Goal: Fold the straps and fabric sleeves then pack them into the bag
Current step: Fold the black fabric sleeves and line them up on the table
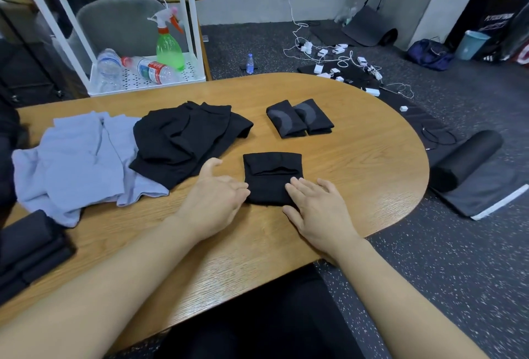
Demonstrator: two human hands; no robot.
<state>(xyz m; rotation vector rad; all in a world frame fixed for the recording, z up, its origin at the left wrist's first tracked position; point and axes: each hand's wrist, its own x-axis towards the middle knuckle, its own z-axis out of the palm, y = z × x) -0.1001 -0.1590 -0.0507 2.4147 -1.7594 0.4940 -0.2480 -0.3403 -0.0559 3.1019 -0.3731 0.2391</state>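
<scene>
Sleeve (272, 177), black fabric, folded into a rough square, lies on the desk (357, 164) between the two hands. Left hand (217, 195) is spread, palm turned inward, fingertips touching the sleeve's left edge. Right hand (317, 207) lies flat with straight fingers pressing the sleeve's near right corner. Neither grips anything.

Progress, judged: mid-folding. This sleeve looks nearly done, top flap tucked over. Two folded sleeves with grey patches (299, 118) sit side by side, touching, beyond the right hand. Left of the left hand: a loose black fabric pile (186, 135), unfolded, count inside it cannot be told, overlapping a crumpled lavender cloth (77, 158). Possibly that is the bag, not sure. Far left near the desk edge, a stack of dark folded pieces (28, 247), number unclear. Nothing looks packed yet; packing seems wholly left.

Counts: three folded sleeves clearly, one black pile, one lavender cloth, one dark stack. No separate straps identifiable.
</scene>
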